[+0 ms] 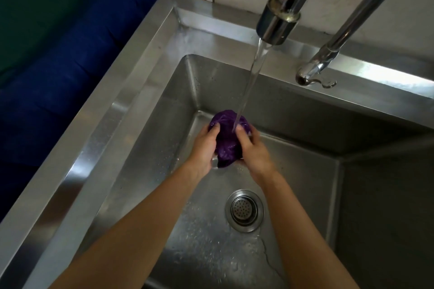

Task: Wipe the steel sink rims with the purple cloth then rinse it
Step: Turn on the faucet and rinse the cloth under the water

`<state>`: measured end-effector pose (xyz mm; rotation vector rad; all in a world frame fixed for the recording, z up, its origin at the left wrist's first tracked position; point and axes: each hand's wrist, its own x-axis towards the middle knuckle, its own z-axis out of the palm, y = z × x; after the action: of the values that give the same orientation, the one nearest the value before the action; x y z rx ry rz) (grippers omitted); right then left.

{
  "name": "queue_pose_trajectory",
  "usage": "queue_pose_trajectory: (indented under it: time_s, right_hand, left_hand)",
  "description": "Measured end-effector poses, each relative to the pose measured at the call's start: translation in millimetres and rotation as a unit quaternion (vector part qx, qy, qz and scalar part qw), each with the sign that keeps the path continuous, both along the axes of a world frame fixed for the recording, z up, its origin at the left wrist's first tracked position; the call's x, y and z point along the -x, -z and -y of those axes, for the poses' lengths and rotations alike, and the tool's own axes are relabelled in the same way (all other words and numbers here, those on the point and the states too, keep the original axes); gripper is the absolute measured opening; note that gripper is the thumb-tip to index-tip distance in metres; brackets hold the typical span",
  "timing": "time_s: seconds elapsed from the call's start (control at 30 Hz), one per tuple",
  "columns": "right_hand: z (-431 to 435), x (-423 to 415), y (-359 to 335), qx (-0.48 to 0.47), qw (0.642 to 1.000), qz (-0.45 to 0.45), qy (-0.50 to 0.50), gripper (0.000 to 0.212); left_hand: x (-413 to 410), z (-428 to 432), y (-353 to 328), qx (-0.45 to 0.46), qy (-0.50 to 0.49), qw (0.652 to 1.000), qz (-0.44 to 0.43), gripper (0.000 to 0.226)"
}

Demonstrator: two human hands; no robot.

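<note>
Sink (150,58): steel, wet.
Cloth (226,141): bunched under tap (277,23) stream, gripped by left hand (203,148) and right hand (252,150).

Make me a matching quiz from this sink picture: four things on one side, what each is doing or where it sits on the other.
1 purple cloth
2 big faucet
3 small tap
4 drain strainer

A set in the basin floor
B pouring water
C gripped by left hand and right hand
D no water coming out

Pairs: 1-C, 2-B, 3-D, 4-A
</note>
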<state>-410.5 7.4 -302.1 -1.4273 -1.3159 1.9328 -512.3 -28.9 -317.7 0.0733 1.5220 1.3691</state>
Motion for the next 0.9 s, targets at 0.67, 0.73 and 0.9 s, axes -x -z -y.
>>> queue_pose_trajectory:
  time_s: [0.67,0.73,0.9]
  right_hand:
    - [19,22,-25,-0.296,0.900,0.306,-0.097,0.029]
    - [7,28,-25,-0.292,0.891,0.336,-0.085,0.032]
    - [-22,30,-1,-0.164,0.922,0.347,-0.043,0.045]
  left_hand:
    - [-5,-15,5,0.038,0.004,0.994,0.104,0.034]
    - [-12,-15,1,0.028,0.007,0.993,0.115,0.037]
    - [-17,-12,19,0.120,0.011,0.992,-0.036,0.033]
